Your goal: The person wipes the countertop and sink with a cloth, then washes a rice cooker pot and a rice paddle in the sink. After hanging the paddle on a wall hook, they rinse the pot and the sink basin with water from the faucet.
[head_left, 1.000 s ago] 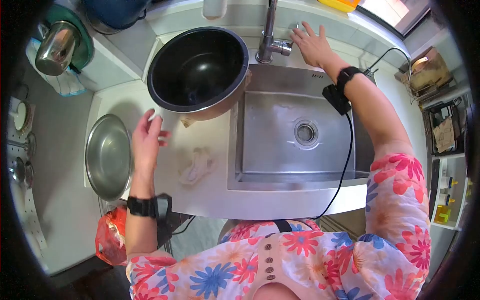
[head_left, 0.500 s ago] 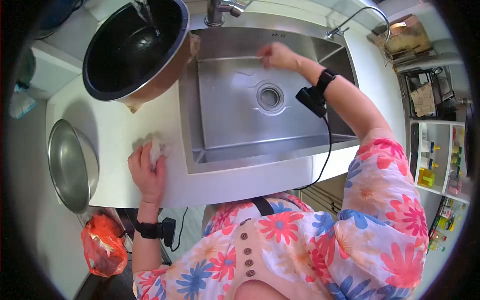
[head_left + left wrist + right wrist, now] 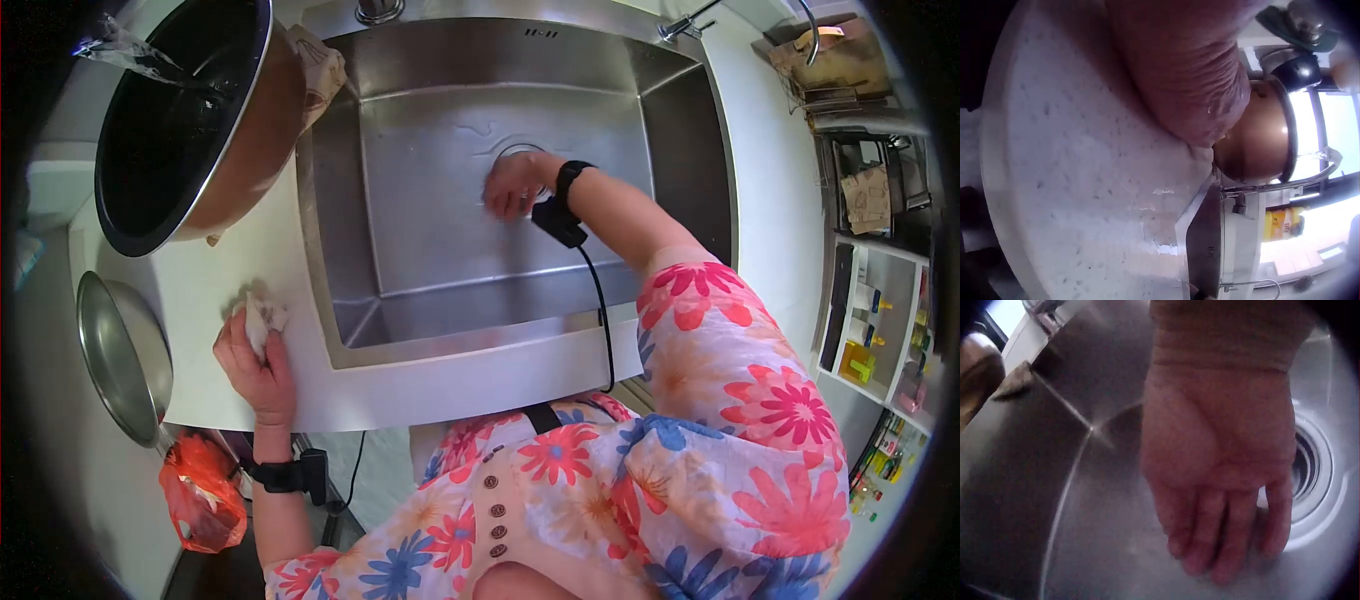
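On the white counter left of the sink, my left hand (image 3: pixel 255 375) holds a crumpled white cloth (image 3: pixel 262 315) between thumb and fingers, against the counter top. The left wrist view shows mostly the heel of that hand; the cloth is nearly all hidden there. My right hand (image 3: pixel 515 185) hangs over the steel sink (image 3: pixel 430 240), beside the drain (image 3: pixel 1316 465), its fingers loose with nothing in them. Water (image 3: pixel 140 55) streams into a large pot (image 3: pixel 245 150), black inside and copper-coloured outside, at the sink's back left corner.
A steel bowl (image 3: pixel 125 340) stands on the counter's left end. Below it hangs a red plastic bag (image 3: pixel 200 495). The tap base (image 3: pixel 380 10) is behind the sink, and a thin second spout (image 3: pixel 690 25) rises at its back right. A cable (image 3: pixel 600 310) trails from my right wrist.
My right hand has come from beside the tap down into the sink. My left hand has come down onto the cloth and moved it slightly. Water now runs into the pot. The head view has shifted.
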A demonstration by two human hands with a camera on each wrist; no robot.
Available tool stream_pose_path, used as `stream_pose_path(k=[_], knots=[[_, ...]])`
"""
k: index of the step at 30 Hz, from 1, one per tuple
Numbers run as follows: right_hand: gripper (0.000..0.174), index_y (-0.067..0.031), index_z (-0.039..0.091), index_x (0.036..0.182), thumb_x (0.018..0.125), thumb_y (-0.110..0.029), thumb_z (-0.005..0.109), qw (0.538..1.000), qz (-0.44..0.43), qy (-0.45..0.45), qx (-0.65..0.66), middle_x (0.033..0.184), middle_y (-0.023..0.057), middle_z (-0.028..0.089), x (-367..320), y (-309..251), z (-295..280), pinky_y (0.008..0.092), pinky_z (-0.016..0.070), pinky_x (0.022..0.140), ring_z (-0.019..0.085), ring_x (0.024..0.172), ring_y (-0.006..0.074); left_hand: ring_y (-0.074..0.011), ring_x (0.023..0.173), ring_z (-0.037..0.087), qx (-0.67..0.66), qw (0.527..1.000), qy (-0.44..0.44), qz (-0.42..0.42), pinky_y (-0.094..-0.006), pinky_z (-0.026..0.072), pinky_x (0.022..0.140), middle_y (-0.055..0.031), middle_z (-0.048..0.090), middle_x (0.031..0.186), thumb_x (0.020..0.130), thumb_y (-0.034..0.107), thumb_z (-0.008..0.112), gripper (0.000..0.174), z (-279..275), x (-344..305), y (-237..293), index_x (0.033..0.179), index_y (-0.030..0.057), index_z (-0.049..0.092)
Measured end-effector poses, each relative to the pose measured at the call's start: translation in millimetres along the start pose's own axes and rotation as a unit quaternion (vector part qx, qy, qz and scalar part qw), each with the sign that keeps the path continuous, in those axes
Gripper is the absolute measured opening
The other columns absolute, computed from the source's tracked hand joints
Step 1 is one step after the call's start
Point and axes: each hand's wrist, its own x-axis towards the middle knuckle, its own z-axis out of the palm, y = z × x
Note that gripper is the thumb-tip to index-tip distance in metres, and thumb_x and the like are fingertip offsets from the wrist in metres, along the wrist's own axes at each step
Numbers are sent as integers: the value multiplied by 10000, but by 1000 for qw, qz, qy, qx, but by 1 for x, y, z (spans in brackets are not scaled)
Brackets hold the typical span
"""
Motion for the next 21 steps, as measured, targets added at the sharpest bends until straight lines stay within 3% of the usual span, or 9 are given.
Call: stream_pose_path(k=[4,6,8,12,14,16,17,19,21], knots=[[225,-80,625,905,790,-263,563,980,76,130,-133,919,67,643,28,32,-44,342,510,668,638,800,180,-344,1011,451,-3,1000,6,8,-408,369,883,-182,495,1130,800,108,564,439,-1,3,6,1215,20,450],[149,-46,604,837,765,-176,590,996,-72,3,-61,811,80,638,-13,11,6,322,506,579,624,682,182,-345,1010,450,11,1000,-4,-12,-408,365,885,-184,488,1146,808,111,557,441,-1,1,8,1225,21,442],[241,-62,620,894,785,-269,567,984,-115,-89,-102,875,49,647,-10,6,49,318,498,639,634,798,161,-346,1006,450,18,1000,1,-4,-408,364,885,-186,487,1145,809,112,553,443,1,1,6,1228,21,440],[180,-64,613,870,778,-216,589,979,-133,-96,-120,843,75,651,13,21,52,321,514,605,634,694,193,-347,1001,450,21,1000,0,-7,-412,359,888,-192,487,1141,806,117,550,445,0,2,8,1227,19,440],[211,-70,633,878,753,-236,599,996,-79,33,-40,839,57,650,16,29,10,317,506,638,639,712,146,-349,1004,449,26,1000,0,-12,-412,359,888,-195,486,1139,805,121,552,447,1,1,6,1225,17,441],[209,-52,638,860,736,-218,616,928,-54,180,-322,807,64,649,25,40,-26,339,514,643,637,652,166,-352,1006,447,32,999,1,-21,-413,359,888,-198,486,1137,803,124,554,449,2,1,5,1224,15,442],[209,-52,638,860,736,-218,616,926,-59,180,-325,807,64,649,13,42,-28,339,514,643,637,652,166,-354,1010,446,34,999,1,-19,-414,359,891,-199,486,1132,803,130,556,449,3,1,4,1223,15,443],[239,-22,631,858,720,-218,625,989,-38,127,-63,855,86,641,-6,45,-28,310,513,676,633,741,158,-356,1014,445,39,999,3,-19,-415,358,894,-201,486,1128,803,136,558,450,2,0,3,1221,16,445],[231,-15,633,861,731,-206,622,981,-118,116,-97,894,97,632,-14,38,-23,304,509,706,622,803,160,-359,1012,447,48,999,4,-18,-417,360,898,-200,487,1120,800,141,561,449,3,0,2,1218,21,448]])
